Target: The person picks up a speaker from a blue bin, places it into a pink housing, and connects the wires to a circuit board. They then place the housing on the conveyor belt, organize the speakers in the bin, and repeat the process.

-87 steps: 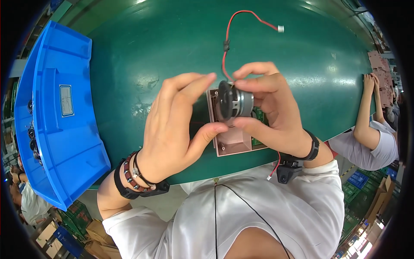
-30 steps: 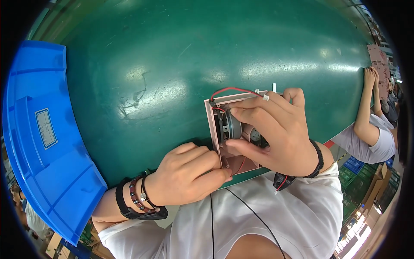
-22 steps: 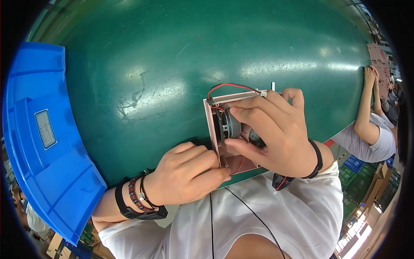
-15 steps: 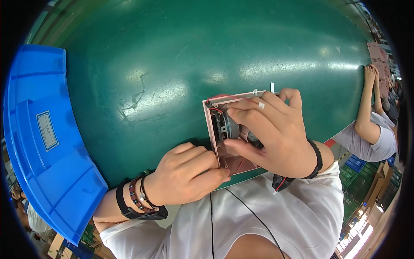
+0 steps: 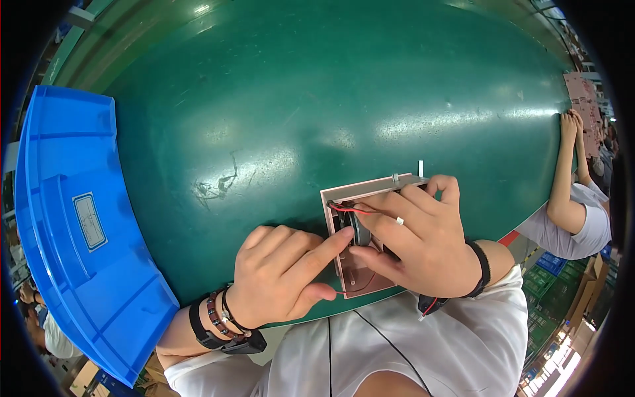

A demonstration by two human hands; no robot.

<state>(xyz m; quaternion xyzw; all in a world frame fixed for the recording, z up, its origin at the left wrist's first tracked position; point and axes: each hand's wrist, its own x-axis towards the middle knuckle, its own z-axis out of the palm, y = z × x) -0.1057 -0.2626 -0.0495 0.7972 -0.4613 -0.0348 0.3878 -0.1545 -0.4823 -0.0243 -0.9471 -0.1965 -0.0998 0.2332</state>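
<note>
A pink open-topped plastic housing [image 5: 337, 268] stands near the table's front edge. Inside it sits a round black speaker [image 5: 360, 230], partly hidden by my fingers. My right hand [image 5: 423, 241] reaches in from the right, thumb and index finger closed about the speaker, its outer fingers over the far wall. A red and black wire [image 5: 347, 208] runs from the far left corner, and its white connector [image 5: 399, 221] rests on my right fingers. My left hand [image 5: 281, 271] is at the left wall, index finger stretched onto the speaker and thumb apart.
On the left of the green table [image 5: 264, 86] stands a large blue bin [image 5: 63, 218] with a label. A black part with a red lead [image 5: 430, 304] lies beside my right wrist. At far right, another person's arms [image 5: 562, 159] reach toward pink panels [image 5: 582, 99].
My left hand has let go of the housing's near left corner and extended its index finger onto the speaker. The wire and connector now lie nearer across my right fingers. The whole view has shifted.
</note>
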